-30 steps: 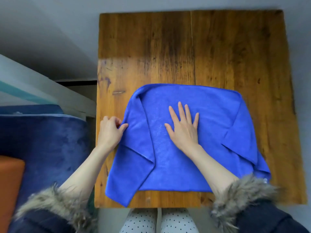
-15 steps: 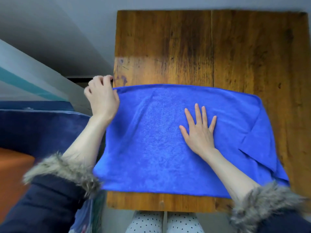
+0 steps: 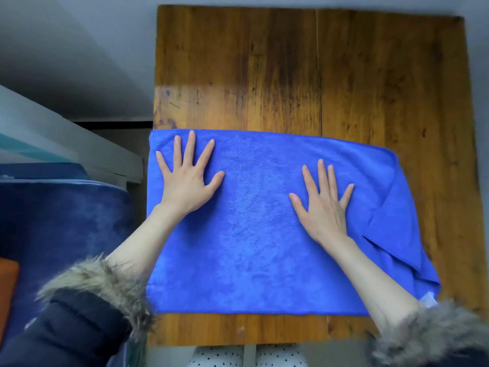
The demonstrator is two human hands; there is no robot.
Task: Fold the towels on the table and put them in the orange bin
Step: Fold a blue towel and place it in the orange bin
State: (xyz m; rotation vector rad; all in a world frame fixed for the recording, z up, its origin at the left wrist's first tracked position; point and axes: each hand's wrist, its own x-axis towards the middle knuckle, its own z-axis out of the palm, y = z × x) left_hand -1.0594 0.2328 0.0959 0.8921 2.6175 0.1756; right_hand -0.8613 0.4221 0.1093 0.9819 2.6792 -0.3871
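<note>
A blue towel (image 3: 254, 234) lies spread over the near half of the wooden table (image 3: 291, 70), its left edge reaching the table's left edge. Its right side is folded over in a diagonal flap (image 3: 397, 221). My left hand (image 3: 188, 181) presses flat on the towel's far left part, fingers spread. My right hand (image 3: 322, 205) lies flat on the towel right of centre, fingers straight. A sliver of the orange bin (image 3: 8, 287) shows at the left frame edge, low down.
A dark blue upholstered seat (image 3: 60, 221) stands left of the table, between it and the bin. A white ledge (image 3: 66, 144) runs behind the seat. Bare wood fills the table's far half. My fur-cuffed sleeves (image 3: 98, 284) cover the near corners.
My left hand pulled the folded left corner of the towel outward, let it go, and now lies flat on the towel. The left side is now flat. My right hand stayed pressing.
</note>
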